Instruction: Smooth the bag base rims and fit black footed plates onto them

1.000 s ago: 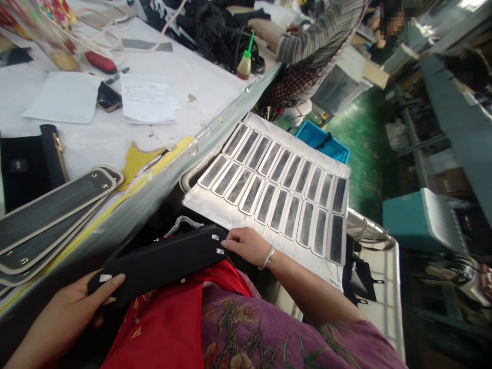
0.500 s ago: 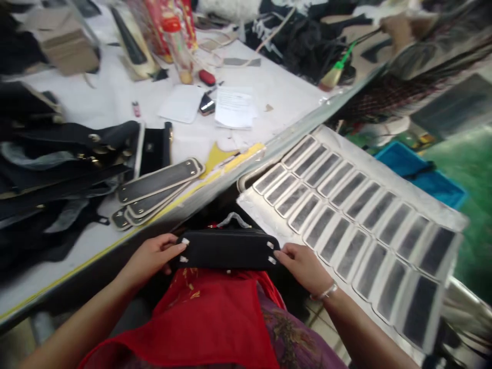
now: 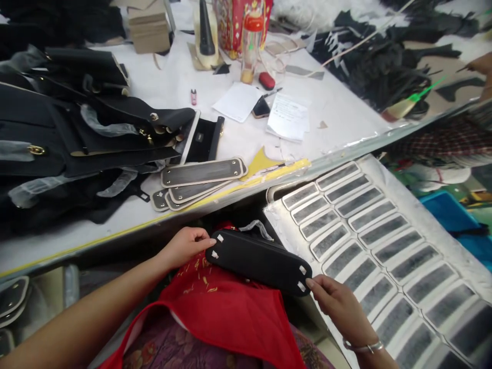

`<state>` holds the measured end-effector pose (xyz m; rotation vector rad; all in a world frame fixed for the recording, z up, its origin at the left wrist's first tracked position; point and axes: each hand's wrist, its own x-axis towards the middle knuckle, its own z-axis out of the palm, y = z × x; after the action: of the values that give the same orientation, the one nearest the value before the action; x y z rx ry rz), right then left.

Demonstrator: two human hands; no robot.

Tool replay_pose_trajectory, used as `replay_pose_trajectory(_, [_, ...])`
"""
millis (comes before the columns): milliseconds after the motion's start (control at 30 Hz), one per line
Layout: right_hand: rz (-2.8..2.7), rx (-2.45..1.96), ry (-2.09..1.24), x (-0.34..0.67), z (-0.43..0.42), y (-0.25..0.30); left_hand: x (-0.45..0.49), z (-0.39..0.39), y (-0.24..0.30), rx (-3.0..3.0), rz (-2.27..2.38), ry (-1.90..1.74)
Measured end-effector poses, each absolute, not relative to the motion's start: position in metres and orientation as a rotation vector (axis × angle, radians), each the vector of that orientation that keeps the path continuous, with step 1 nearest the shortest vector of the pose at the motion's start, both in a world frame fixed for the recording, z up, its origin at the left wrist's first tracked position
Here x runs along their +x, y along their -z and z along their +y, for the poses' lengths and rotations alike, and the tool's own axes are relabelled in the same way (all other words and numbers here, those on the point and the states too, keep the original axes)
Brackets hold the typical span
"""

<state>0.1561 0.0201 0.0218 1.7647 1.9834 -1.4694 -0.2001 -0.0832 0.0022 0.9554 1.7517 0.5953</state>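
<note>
At the far left, a heap of black bags (image 3: 77,128) with gold fittings and plastic-wrapped straps covers that end of the white table (image 3: 338,113). Small cardboard boxes (image 3: 148,31) stand behind the heap. Near the table's front edge lies a fanned stack of long grey panels (image 3: 200,179) with pale rims, just beside a yellow scrap.

Below the edge, the left hand (image 3: 188,246) has its fingers pressed together, pinching the left end of a black oblong panel (image 3: 257,261). The panel has small white tabs at its corners. It lies tilted across the lap over a red cloth (image 3: 226,312), its right end lower. The right hand (image 3: 338,305), a bangle on its wrist, pinches the right corner between thumb and forefinger.

Further back on the table, a clear bottle (image 3: 251,41) with an orange cap holds a little yellowish liquid at the bottom. Loose papers (image 3: 288,118) and a phone (image 3: 261,108) lie near it. A squeeze bottle (image 3: 403,105) with a green nozzle lies beside tangled black straps.

To the right, a pale board (image 3: 423,218) beside the table carries two rows of grey strips (image 3: 365,230) set side by side. Beyond it is a blue crate (image 3: 453,215) on a green floor; I cannot tell what it holds.
</note>
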Motion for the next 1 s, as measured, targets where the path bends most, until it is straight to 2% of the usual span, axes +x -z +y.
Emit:
replay_pose_trajectory(433, [1.966, 1.813, 1.354, 0.145, 0.024, -0.028, -0.208, -0.076, -0.006, 1.138, 1.778, -0.419])
replay_pose_trajectory(633, [2.068, 1.848, 1.285, 0.145, 0.018, -0.034, -0.21, -0.077, -0.018, 1.672, 1.932, -0.084])
replay_pose_trajectory(733, [2.09, 1.861, 1.302, 0.15, 0.021, -0.032, -0.193, -0.062, -0.018, 2.088, 1.893, -0.286])
replay_pose_trajectory(867, [2.107, 1.87, 1.304, 0.156, 0.02, -0.032, -0.12, -0.038, -0.024, 2.341, 1.594, -0.48])
replay_pose_trajectory(1000, [2.158, 1.858, 1.277, 0.159, 0.018, -0.032, -0.047, -0.021, -0.014, 2.453, 1.327, -0.464])
